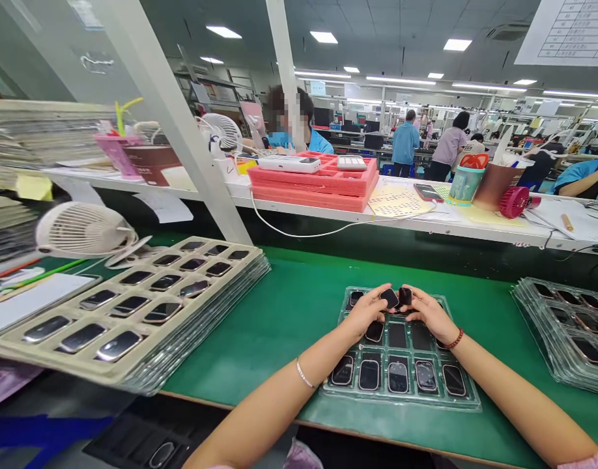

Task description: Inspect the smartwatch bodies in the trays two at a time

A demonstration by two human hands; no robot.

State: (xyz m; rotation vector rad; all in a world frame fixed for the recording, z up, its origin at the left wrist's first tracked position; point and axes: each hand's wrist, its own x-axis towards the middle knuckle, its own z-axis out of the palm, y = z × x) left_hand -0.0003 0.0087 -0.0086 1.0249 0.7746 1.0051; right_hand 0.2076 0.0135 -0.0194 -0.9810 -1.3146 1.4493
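Over the far part of a clear plastic tray [401, 398], my left hand [366, 314] pinches a dark-faced smartwatch case [389, 298] without a strap. Close beside it, my right hand [430, 315] grips a second smartwatch case [405, 296], turned more on edge. The two cases nearly meet; whether they touch I cannot tell. More smartwatch cases lie face up in the tray, with a full front row that includes one case [397, 376] in the middle. My hands hide part of the tray's back rows.
A stack of trays [128, 368] with a beige top tray of watch cases stands left on the green table [279, 312]. Another tray stack [563, 365] is at the right. A white fan [84, 228] lies behind the left stack. A shelf [318, 218] carrying red foam trays [313, 189] crosses the back.
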